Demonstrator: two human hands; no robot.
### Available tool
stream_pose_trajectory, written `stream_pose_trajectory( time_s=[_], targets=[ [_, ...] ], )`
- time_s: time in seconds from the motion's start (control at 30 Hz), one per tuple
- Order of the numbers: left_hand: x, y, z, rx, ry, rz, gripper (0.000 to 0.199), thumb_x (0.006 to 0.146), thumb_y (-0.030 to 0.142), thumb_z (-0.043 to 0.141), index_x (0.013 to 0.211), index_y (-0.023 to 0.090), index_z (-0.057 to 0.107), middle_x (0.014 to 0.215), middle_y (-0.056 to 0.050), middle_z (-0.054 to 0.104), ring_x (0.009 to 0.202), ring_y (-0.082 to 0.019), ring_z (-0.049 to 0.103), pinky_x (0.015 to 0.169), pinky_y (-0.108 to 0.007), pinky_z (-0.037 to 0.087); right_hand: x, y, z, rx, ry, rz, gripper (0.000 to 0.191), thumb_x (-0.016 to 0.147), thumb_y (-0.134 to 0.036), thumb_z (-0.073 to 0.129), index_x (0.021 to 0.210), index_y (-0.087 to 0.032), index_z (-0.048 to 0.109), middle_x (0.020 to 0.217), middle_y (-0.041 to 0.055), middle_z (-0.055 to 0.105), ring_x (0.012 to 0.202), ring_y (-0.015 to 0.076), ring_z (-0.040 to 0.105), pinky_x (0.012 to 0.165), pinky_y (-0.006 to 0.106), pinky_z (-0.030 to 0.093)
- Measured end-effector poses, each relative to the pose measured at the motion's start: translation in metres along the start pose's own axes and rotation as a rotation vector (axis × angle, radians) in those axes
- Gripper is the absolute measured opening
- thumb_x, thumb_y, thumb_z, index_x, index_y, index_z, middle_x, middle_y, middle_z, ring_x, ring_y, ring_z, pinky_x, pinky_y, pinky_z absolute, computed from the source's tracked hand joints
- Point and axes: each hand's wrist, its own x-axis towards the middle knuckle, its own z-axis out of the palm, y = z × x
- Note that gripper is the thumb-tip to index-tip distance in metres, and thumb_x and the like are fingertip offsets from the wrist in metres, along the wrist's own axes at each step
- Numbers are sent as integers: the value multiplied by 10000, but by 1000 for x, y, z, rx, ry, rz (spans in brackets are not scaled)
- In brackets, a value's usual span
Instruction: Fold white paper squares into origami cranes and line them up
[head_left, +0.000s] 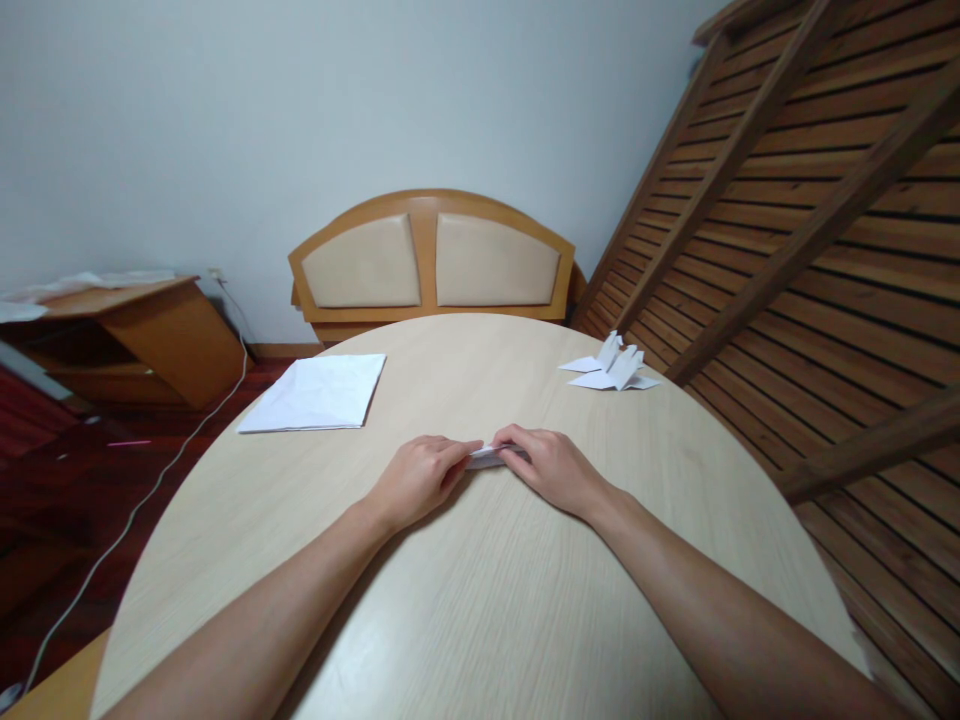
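Note:
A small folded piece of white paper point(486, 459) is held between my two hands, just above or on the middle of the round table point(465, 600). My left hand point(424, 478) pinches its left end, thumb and fingers pressed together. At the other end, my right hand point(551, 468) grips the paper between thumb and forefinger. Much of the paper is hidden behind the fingers, so its full shape cannot be made out. Beyond my right hand stand white folded paper cranes point(624, 370), close together. A stack of white paper sheets point(319, 392) lies to the far left.
Behind the table is a wooden headboard point(427, 262) with two cream panels. A slatted wooden frame point(750, 260) leans along the right side. On the left, a wooden cabinet point(161, 335) stands by the wall, and a white cable point(161, 480) runs over the dark floor.

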Motion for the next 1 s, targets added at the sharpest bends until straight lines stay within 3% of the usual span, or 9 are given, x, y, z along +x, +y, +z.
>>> stream_pose_trajectory(
  time_s=[0.13,0.3,0.4,0.53,0.63,0.77,1.0],
  targets=[
    [-1,2,-2,-43,22,-26,360,981,163,467,1306,210,614,1022,-73,766,863,-215,731,774,-344,580,-1,-2,-2,34,9,-13,156,987,-178,509,1087,-262,594,971,5,725,863,176,695,778,290,492],
    [-3,0,-1,-145,71,-23,434,931,125,471,1333,230,595,1319,-74,673,1126,-215,690,962,-379,569,-1,0,-2,81,-8,-56,193,982,-143,470,1087,-258,583,1004,17,719,906,181,690,806,300,503],
    [-4,-2,0,-182,85,6,474,920,98,458,1353,241,590,1378,-68,634,1189,-206,658,999,-377,556,-1,3,-1,95,-19,-83,220,978,-124,459,1087,-253,600,1027,25,720,938,183,686,837,313,507],
    [-4,-2,-1,-231,48,52,535,907,66,437,1387,263,567,1369,-38,639,1194,-171,649,1012,-339,540,0,4,-1,124,-35,-102,243,963,-92,449,1051,-245,617,1032,27,710,970,183,671,870,321,502],
    [-3,1,-5,-232,29,47,445,939,165,484,1364,247,586,1348,-43,651,1180,-186,653,1002,-335,537,0,3,-1,138,-51,-99,243,945,-71,444,978,-232,622,1000,27,698,952,181,659,862,317,494],
    [-2,5,-6,-232,24,-30,332,1005,295,464,1289,243,628,1241,-40,712,1095,-187,693,936,-310,548,1,1,-2,140,-56,-86,248,936,-61,439,961,-231,619,988,22,693,937,178,651,862,313,483],
    [-2,3,0,-182,42,-136,258,971,243,491,1167,235,659,1064,-24,767,890,-189,734,785,-298,549,-2,-5,-3,99,-51,-20,154,907,-117,502,968,-231,584,951,17,711,847,181,667,770,293,481]
  ],
)
